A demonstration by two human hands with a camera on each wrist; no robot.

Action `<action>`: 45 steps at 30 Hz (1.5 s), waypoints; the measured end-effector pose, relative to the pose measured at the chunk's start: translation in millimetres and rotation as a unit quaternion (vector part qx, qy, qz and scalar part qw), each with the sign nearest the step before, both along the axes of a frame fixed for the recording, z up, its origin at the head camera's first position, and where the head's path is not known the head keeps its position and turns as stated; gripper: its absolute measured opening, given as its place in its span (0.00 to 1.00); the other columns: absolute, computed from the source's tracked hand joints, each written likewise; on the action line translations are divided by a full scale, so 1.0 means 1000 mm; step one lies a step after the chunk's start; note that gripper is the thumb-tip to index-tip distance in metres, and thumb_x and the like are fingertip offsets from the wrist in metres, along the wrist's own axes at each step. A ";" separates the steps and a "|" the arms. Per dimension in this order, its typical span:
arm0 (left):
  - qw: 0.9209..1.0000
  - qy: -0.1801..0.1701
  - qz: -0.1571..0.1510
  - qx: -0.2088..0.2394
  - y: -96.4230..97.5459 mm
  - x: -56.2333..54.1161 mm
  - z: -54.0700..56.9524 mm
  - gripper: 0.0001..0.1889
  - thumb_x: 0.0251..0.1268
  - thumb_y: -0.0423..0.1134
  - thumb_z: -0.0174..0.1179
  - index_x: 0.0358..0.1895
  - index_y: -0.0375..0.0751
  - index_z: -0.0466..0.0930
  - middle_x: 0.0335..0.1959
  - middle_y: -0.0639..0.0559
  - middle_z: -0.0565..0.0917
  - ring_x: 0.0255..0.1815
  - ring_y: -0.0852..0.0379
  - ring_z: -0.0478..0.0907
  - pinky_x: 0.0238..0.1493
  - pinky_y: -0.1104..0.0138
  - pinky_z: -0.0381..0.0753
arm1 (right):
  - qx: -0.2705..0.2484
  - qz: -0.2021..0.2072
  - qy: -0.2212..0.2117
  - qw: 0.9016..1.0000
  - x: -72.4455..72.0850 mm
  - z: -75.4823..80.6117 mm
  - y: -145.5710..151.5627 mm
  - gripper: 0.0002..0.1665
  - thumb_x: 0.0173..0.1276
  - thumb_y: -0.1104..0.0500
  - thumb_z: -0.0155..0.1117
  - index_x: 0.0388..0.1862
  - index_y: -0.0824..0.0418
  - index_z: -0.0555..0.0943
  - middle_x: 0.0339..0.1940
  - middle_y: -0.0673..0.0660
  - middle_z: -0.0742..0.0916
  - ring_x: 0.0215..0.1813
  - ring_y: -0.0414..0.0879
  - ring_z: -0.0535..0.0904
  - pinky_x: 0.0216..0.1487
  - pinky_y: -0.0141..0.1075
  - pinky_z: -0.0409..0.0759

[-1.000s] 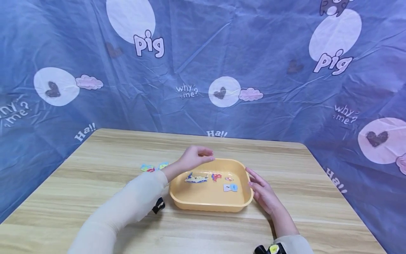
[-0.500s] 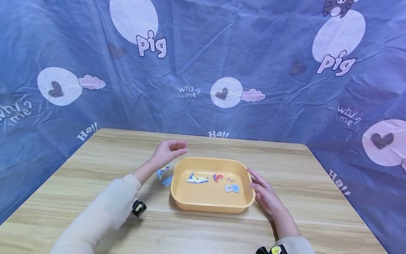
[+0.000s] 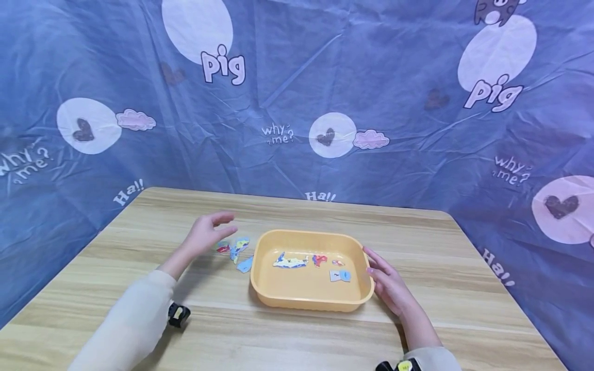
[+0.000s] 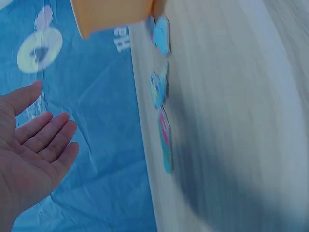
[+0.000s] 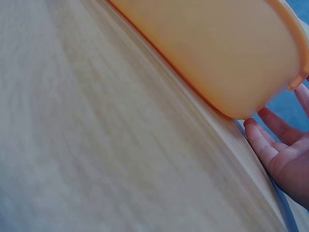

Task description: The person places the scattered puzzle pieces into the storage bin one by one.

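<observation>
My left hand [image 3: 207,234] is held empty over the table, its fingers loosely extended, palm showing in the left wrist view. Below and right of it lie several flat, colourful jigsaw pieces: a red and green one [image 3: 223,247], a blue and yellow one [image 3: 238,248] and a light blue one [image 3: 245,265] beside the tray. My right hand [image 3: 389,284] rests against the right side of the orange plastic tray [image 3: 306,304], fingertips touching its wall and rim. Inside the tray are a long yellow and blue piece [image 3: 290,262], a red piece [image 3: 319,260], a small one [image 3: 338,263] and a grey-and-blue pair [image 3: 340,275].
The wooden table [image 3: 223,330] carries the tray near its middle. Behind it hangs a blue printed cloth [image 3: 278,93], which also runs along both sides. Black wrist cameras, such as the left one [image 3: 178,314], sit at the sleeves.
My left hand has moved left from above the tray to over the loose pieces, uncovering more of them. The right hand stays at the tray's right side.
</observation>
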State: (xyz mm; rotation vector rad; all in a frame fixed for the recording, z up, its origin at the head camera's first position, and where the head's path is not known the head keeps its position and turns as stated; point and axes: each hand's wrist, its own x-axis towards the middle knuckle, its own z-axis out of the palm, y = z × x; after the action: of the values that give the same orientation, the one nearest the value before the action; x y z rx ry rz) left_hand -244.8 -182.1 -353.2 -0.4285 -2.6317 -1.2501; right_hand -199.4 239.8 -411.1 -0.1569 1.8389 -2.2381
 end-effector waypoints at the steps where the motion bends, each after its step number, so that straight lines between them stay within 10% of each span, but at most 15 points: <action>1: 1.000 -0.007 0.003 -0.007 -0.004 0.001 -0.002 0.21 0.53 0.37 0.59 0.49 0.28 0.71 0.46 0.36 0.75 0.49 0.43 0.70 0.52 0.54 0.64 | 0.000 -0.001 -0.001 1.000 0.000 0.000 0.000 0.34 0.62 0.66 0.49 0.66 0.61 0.51 0.63 0.69 0.55 0.55 0.48 0.67 0.51 0.38 0.67; 19: 0.995 -0.061 0.002 -0.075 -0.048 0.003 -0.033 0.25 0.50 0.32 0.60 0.51 0.21 0.66 0.49 0.30 0.70 0.53 0.35 0.62 0.54 0.49 0.58 | 0.003 -0.002 -0.008 1.000 0.001 0.001 0.001 0.33 0.62 0.65 0.49 0.66 0.60 0.52 0.64 0.67 0.55 0.61 0.55 0.59 0.52 0.37 0.66; 45: 0.986 -0.120 -0.023 -0.117 -0.054 -0.010 -0.055 0.25 0.51 0.35 0.60 0.52 0.25 0.67 0.58 0.29 0.58 0.58 0.33 0.53 0.56 0.48 0.53 | 0.001 -0.003 -0.003 1.000 0.001 0.000 0.000 0.34 0.62 0.66 0.49 0.66 0.60 0.52 0.64 0.67 0.55 0.59 0.53 0.61 0.52 0.37 0.66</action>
State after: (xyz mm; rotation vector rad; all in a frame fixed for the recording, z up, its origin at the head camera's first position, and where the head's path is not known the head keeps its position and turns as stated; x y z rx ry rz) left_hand -254.6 -236.1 -408.4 -0.3997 -3.0063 -1.0688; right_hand -198.3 239.4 -411.0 -0.1436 1.8394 -2.2388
